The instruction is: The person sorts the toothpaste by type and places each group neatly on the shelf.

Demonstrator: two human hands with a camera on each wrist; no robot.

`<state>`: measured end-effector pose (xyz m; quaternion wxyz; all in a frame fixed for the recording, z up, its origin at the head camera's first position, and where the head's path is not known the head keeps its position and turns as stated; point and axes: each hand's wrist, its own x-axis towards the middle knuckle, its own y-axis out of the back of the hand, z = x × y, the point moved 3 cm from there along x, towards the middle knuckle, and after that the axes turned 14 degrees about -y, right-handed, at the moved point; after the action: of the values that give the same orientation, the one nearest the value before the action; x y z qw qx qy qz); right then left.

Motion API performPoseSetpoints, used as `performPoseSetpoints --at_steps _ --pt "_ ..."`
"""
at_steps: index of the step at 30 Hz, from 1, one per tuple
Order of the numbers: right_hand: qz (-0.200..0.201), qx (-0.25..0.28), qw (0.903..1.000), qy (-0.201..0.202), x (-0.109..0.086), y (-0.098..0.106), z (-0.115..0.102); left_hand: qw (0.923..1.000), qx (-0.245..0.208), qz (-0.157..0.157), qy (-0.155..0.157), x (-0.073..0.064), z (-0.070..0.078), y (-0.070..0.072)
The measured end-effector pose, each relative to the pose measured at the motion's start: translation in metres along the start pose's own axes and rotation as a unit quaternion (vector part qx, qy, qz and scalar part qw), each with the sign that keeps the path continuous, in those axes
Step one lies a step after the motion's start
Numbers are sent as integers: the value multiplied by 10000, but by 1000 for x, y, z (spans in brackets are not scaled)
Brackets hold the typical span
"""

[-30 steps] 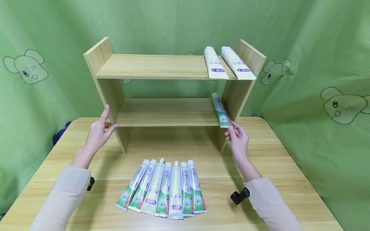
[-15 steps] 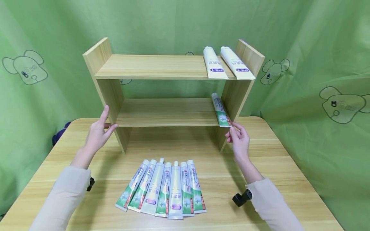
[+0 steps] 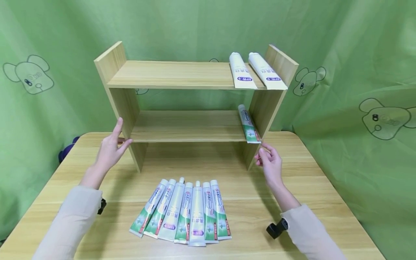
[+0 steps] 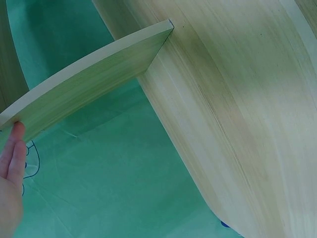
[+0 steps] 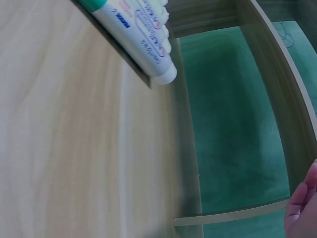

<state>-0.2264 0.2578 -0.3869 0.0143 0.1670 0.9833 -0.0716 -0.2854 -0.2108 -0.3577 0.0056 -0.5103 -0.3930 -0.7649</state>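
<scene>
My left hand (image 3: 109,150) rests against the front left of the wooden shelf rack (image 3: 191,140), one finger pointing up along the side panel. In the left wrist view, straight fingers (image 4: 17,156) touch the edge of a shelf board. My right hand (image 3: 270,164) is just below the right end of the middle shelf, fingers loosely bent, with nothing seen in them. Above it, a green-and-white toothpaste tube (image 3: 248,124) lies on that shelf by the right panel, its flat end at the front edge. Whether the right fingertips touch the rack, I cannot tell.
Two white toothpaste tubes (image 3: 242,71) lie at the right of the top shelf. Several more toothpaste tubes (image 3: 186,213) fan out on the wooden table (image 3: 247,224) before the rack. A green curtain (image 3: 195,32) hangs behind and at both sides.
My right hand has come away from the tube's flat end, moving slightly down and toward me. The tube stays on the middle shelf. My left hand has not visibly moved.
</scene>
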Motion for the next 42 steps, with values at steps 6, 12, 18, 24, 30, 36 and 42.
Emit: performPoseSetpoints --at_steps 6,12,18,24,30,36,42 --pt "-165 -140 9997 -87 -2 2 6 10000 -37 8 -30 0 0 0" --pt "-302 -362 9988 -151 -3 3 11 9999 -64 26 -84 1 0 0" --pt "-608 -673 9956 -239 -5 1 17 10000 -12 75 -61 1 0 1" --pt "-743 -925 9920 -436 -9 -2 24 9999 -28 84 -84 1 0 0" --pt "-749 -1159 9891 -518 -12 -4 31 9998 -49 143 -159 1 0 -1" --pt "-844 -1365 9854 -560 -16 -5 38 9996 -35 164 -208 1 0 -1" --pt "-934 -1649 9804 -547 -20 -6 42 9998 -16 120 -147 0 0 0"
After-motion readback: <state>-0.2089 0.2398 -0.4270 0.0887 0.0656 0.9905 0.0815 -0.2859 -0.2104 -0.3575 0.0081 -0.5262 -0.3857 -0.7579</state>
